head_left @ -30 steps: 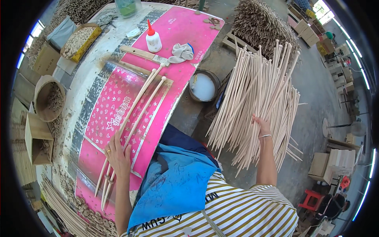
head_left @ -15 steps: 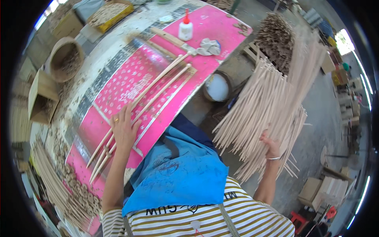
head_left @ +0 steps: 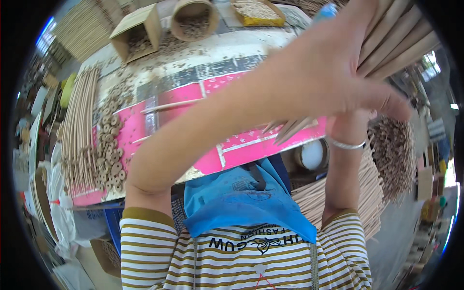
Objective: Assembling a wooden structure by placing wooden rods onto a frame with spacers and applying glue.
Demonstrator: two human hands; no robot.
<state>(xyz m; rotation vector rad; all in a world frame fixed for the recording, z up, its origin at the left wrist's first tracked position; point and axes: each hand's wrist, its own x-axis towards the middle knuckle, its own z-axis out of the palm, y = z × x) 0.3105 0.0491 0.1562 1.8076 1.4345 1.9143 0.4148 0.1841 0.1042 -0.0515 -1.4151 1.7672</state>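
Observation:
A bundle of thin wooden sticks (head_left: 398, 41) slants up to the right, very close to the camera. My left hand (head_left: 324, 67), large and blurred, reaches across to it; the sticks lie between its thumb and its fingers, which are partly out of sight. Just below, my right hand (head_left: 347, 126) is at the same bundle, mostly hidden behind the left, with a pale bracelet at the wrist. Lower stick ends show beneath my left forearm, over the pink tabletop (head_left: 205, 164). A loose wooden stick (head_left: 174, 105) lies on the pink surface, partly covered by that arm.
Wooden rings (head_left: 112, 162) are heaped at the table's left, beside a row of sticks (head_left: 79, 130). A box (head_left: 150, 29), a round tub (head_left: 212, 24) and a yellow tray (head_left: 270, 21) stand behind. At right are a bucket (head_left: 313, 154) and a large stick pile (head_left: 372, 179).
My right hand has come up from the stick pile to the table side with a bundle. My left hand has left the sticks on the table and risen to the bundle. The view has turned left.

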